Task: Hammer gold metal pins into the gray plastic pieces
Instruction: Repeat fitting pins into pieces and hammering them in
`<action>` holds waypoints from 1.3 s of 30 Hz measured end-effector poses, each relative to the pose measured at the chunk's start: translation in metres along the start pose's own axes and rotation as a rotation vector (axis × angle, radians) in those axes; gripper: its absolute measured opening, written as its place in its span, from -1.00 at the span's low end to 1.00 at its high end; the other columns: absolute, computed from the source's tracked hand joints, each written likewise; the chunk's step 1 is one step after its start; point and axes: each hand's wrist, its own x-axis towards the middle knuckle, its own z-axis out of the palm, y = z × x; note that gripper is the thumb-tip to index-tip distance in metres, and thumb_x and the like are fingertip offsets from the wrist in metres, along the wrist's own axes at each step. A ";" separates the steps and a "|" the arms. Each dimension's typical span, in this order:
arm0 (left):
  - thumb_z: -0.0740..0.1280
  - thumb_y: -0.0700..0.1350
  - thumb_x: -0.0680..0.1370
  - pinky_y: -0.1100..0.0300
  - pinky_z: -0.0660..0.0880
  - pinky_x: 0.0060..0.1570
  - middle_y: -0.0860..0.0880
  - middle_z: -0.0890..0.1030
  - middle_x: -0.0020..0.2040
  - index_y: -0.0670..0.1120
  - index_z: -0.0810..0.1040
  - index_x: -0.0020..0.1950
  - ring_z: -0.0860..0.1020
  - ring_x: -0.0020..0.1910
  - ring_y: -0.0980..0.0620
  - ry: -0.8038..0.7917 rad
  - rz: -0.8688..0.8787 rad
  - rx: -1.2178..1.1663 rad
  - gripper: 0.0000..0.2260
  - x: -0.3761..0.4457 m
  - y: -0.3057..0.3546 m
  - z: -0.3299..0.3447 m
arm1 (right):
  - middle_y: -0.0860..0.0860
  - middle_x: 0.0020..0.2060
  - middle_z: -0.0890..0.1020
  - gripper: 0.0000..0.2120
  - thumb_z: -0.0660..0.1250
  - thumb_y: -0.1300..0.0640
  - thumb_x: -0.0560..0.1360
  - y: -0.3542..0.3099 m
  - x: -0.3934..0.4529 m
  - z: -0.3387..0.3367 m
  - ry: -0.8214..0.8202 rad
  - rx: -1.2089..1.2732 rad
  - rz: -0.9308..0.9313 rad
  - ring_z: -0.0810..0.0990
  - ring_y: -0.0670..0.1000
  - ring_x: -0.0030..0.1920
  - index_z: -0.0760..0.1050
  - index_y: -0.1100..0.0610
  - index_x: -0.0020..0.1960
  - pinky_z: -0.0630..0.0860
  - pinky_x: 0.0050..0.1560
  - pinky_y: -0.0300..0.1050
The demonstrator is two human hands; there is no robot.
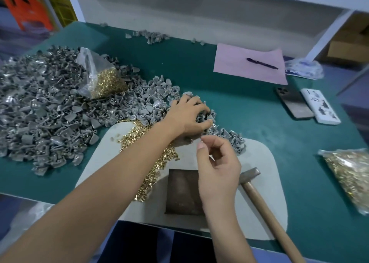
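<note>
A big heap of gray plastic pieces (pixel 50 111) covers the left of the green table. My left hand (pixel 189 117) reaches across into the heap's right end, its fingers curled around some gray pieces. Loose gold pins (pixel 151 163) lie in a strip on the pale mat (pixel 259 173), partly under my left forearm. My right hand (pixel 217 163) hovers above the mat, thumb and fingertips drawn together; something small may be pinched there, but it is too small to tell. A dark metal block (pixel 181 191) sits on the mat. The wooden-handled hammer (pixel 259 195) lies to its right, untouched.
A clear bag of gold pins (pixel 105 79) rests on the heap; another bag of pins (pixel 349 175) lies at the right edge. Pink paper (pixel 235 71) with a pen (pixel 261 63), a phone (pixel 293 103) and a white device (pixel 319 107) lie at the back right. More gray pieces (pixel 151 36) lie at the far edge.
</note>
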 end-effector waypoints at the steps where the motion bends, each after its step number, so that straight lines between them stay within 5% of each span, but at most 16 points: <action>1: 0.07 0.37 0.43 -0.14 0.22 0.32 0.10 0.43 0.37 0.24 0.49 0.32 0.25 0.41 0.00 -0.006 0.005 -0.028 -0.47 -0.002 0.001 0.001 | -0.13 -0.15 0.65 -0.81 0.39 0.27 0.55 -0.001 -0.001 -0.005 0.008 -0.018 -0.021 0.61 -0.12 -0.11 0.59 -0.03 -0.03 0.52 -0.08 -0.30; 9: 0.06 0.31 0.56 -0.12 0.43 0.24 0.13 0.54 0.09 0.12 0.60 0.16 0.46 0.14 0.06 -0.107 0.105 -0.194 -0.55 -0.024 0.020 -0.011 | -0.12 -0.14 0.61 -0.85 0.36 0.10 0.54 0.010 0.002 -0.081 0.205 -0.359 -0.207 0.56 0.00 -0.21 0.54 -0.15 0.01 0.42 -0.22 -0.36; 15: 0.19 0.25 0.59 -0.04 0.52 0.16 0.14 0.54 0.07 0.14 0.59 0.13 0.53 0.07 0.12 -0.178 0.177 -0.274 -0.70 -0.042 0.041 -0.022 | -0.10 -0.14 0.57 -0.91 0.36 0.18 0.57 0.035 -0.007 -0.105 0.188 -0.531 -0.295 0.51 -0.13 -0.19 0.60 0.04 0.04 0.38 -0.10 -0.41; 21: 0.29 0.24 0.54 -0.04 0.39 0.22 0.09 0.47 0.09 0.20 0.59 0.09 0.43 0.16 0.05 0.044 0.208 -0.137 -0.78 -0.037 0.069 -0.021 | -0.11 -0.07 0.54 -0.90 0.34 0.22 0.59 0.037 -0.016 -0.106 0.204 -0.511 -0.388 0.52 -0.13 -0.11 0.60 0.10 0.07 0.43 -0.05 -0.32; 27: 0.16 0.42 0.51 -0.16 0.25 0.39 0.01 0.36 0.45 0.23 0.30 0.51 0.24 0.46 -0.10 -0.188 0.115 -0.078 -0.39 -0.006 0.107 0.003 | 0.00 -0.08 0.59 -0.90 0.35 0.23 0.57 0.038 -0.016 -0.109 0.165 -0.499 -0.374 0.56 -0.05 -0.12 0.62 0.16 0.05 0.50 -0.08 -0.20; 33: 0.30 0.30 0.53 -0.07 0.39 0.23 0.04 0.42 0.19 0.22 0.49 0.34 0.35 0.27 -0.02 -0.188 0.235 -0.092 -0.59 -0.004 0.115 0.013 | -0.02 -0.07 0.58 -0.91 0.39 0.26 0.56 0.038 -0.016 -0.110 0.157 -0.453 -0.337 0.54 -0.06 -0.14 0.62 0.15 0.05 0.52 -0.10 -0.14; 39: 0.32 0.33 0.50 -0.08 0.44 0.23 0.05 0.43 0.15 0.17 0.49 0.26 0.41 0.21 0.01 -0.176 0.229 -0.140 -0.59 -0.020 0.104 0.012 | -0.09 -0.07 0.58 -0.89 0.41 0.25 0.55 0.036 -0.016 -0.110 0.143 -0.416 -0.297 0.54 -0.08 -0.13 0.61 0.10 0.04 0.53 -0.12 -0.06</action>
